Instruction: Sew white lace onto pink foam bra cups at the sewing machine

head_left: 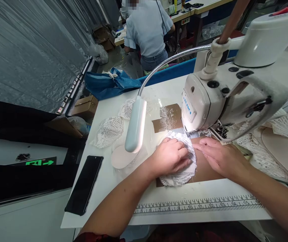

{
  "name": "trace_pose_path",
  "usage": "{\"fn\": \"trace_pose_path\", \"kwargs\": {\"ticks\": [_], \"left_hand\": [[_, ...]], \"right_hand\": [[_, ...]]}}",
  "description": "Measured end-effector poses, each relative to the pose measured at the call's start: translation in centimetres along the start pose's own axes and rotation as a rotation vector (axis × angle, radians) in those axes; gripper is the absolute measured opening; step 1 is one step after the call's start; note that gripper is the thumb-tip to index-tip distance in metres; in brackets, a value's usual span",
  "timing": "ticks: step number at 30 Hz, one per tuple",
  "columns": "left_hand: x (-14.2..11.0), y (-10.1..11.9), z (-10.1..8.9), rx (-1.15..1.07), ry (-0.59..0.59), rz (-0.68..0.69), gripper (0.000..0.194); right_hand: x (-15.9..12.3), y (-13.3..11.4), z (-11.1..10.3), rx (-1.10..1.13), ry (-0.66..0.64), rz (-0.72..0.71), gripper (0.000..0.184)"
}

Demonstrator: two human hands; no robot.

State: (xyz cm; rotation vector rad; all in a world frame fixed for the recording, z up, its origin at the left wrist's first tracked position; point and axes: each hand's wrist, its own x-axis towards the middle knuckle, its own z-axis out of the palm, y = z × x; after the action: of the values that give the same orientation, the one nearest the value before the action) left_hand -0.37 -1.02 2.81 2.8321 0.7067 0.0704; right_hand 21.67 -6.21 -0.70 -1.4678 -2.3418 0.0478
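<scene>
A white lace cup piece [179, 179] lies on the brown plate of the sewing machine [195, 101], its far edge close to the needle area. My left hand [172, 156] rests on top of the lace with fingers curled and pressed together against it. At the right edge of the cup is my right hand [218, 156], its index finger stretched out towards the lace and the others partly bent over the brown plate [204, 171]. The needle and presser foot are too small and shaded to make out clearly.
A lamp [135, 126] on a bendy neck hangs left of my hands. Lace cups [108, 131], a beige oval pad [123, 157] and a phone [84, 185] lie leftward. More lace [282, 126] is piled right. A ruler strip [196, 205] lines the front. A person [147, 30] sits beyond.
</scene>
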Motion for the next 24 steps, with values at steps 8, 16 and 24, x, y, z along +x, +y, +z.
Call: {"fn": "trace_pose_path", "kwargs": {"ticks": [8,16,24], "left_hand": [[0.1,0.0,0.3,0.01,0.022,0.005,0.036],[0.3,0.3,0.3,-0.001,0.024,-0.023,0.034],[0.6,0.9,0.3,-0.023,0.039,-0.037,0.037]], "right_hand": [[-0.1,0.0,0.4,-0.012,-0.004,-0.017,0.041],[0.4,-0.2,0.1,-0.079,0.021,-0.118,0.04],[0.9,-1.0,-1.2,-0.11,0.023,-0.079,0.035]]}}
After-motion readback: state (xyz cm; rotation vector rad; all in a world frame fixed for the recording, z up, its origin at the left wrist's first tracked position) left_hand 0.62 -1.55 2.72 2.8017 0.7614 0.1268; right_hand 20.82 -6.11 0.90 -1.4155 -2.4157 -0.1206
